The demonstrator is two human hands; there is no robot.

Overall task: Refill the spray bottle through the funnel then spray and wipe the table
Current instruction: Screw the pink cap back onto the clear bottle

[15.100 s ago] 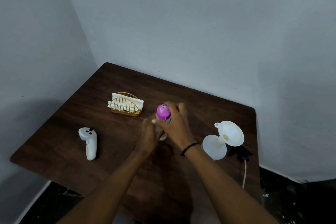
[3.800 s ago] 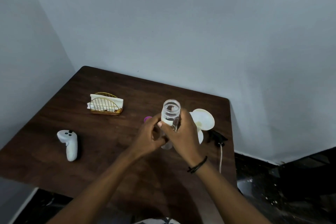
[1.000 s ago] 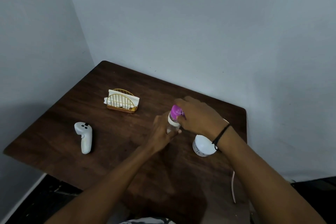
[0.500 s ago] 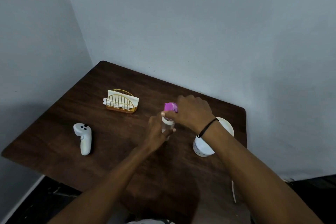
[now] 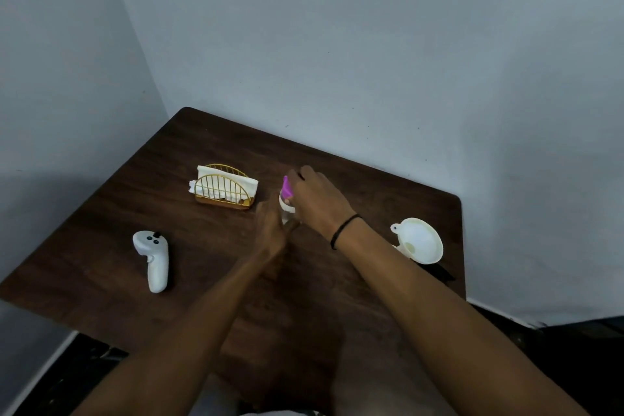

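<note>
A small clear spray bottle (image 5: 285, 211) stands upright at the middle of the dark wooden table (image 5: 209, 267). My left hand (image 5: 270, 228) wraps around its body from the near left. My right hand (image 5: 317, 201) covers the pink spray head (image 5: 287, 188) from the right, fingers closed on it. A white funnel (image 5: 418, 240) rests at the right side of the table, its mouth facing up; my right forearm hides whatever is under it. White napkins (image 5: 224, 184) sit in a gold wire holder (image 5: 224, 194) left of the bottle.
A white handheld controller (image 5: 152, 258) lies on the table's left side. A dark object with a cable (image 5: 439, 272) sits near the right edge behind the funnel. Grey walls close in the table at the back and left. The floor shows dark at right.
The bottle was open in the older frames; the pink head now sits on it. Over the last second both hands shifted slightly left with the bottle, uncovering the funnel.
</note>
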